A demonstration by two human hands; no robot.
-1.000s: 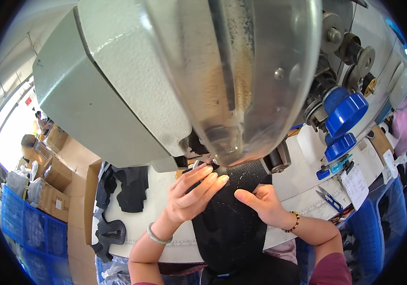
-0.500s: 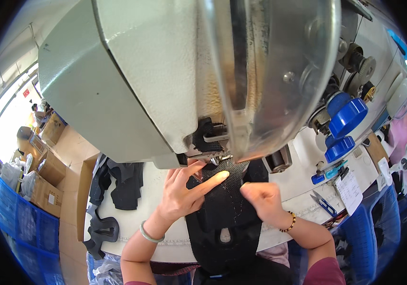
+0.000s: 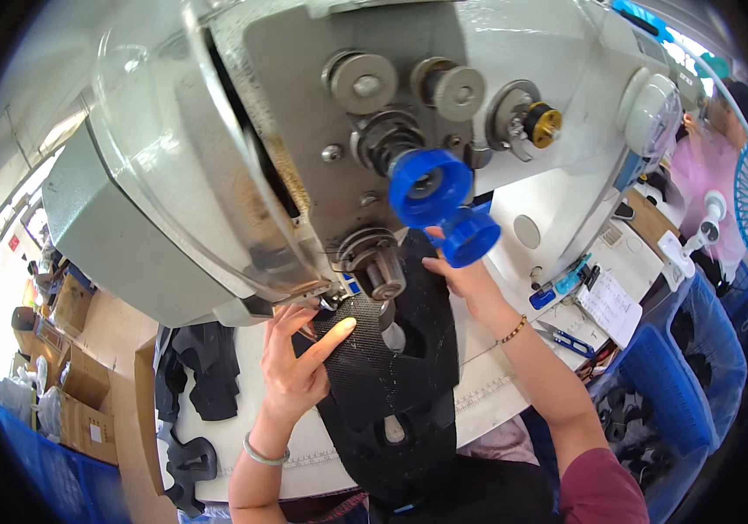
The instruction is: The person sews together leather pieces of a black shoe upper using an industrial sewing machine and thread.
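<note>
A black mesh-covered piece (image 3: 365,367), shaped like a flat shoe upper with cutouts, lies under the needle area (image 3: 330,299) of a large sewing machine (image 3: 155,236). My left hand (image 3: 291,371) rests at its left edge, close to the needle. Thumb and forefinger are spread on the mesh, holding nothing. At the far right edge of the piece, my right hand (image 3: 470,279) has hold of the black material. A blue dial (image 3: 431,188) and a second blue dial (image 3: 472,236) hide part of its fingers. Pale stitching dots show on the mesh.
More black cut pieces (image 3: 208,371) lie on the left of the white table (image 3: 496,397). Thread snips (image 3: 566,339), a paper sheet (image 3: 610,310) and pens sit at right. Blue crates (image 3: 654,384) stand beyond the right edge; cardboard boxes (image 3: 86,428) stand left.
My view has turned right, bringing the machine's dials to the middle. My right hand has gone from the near mesh to the far right edge of the piece. The left stays by the needle.
</note>
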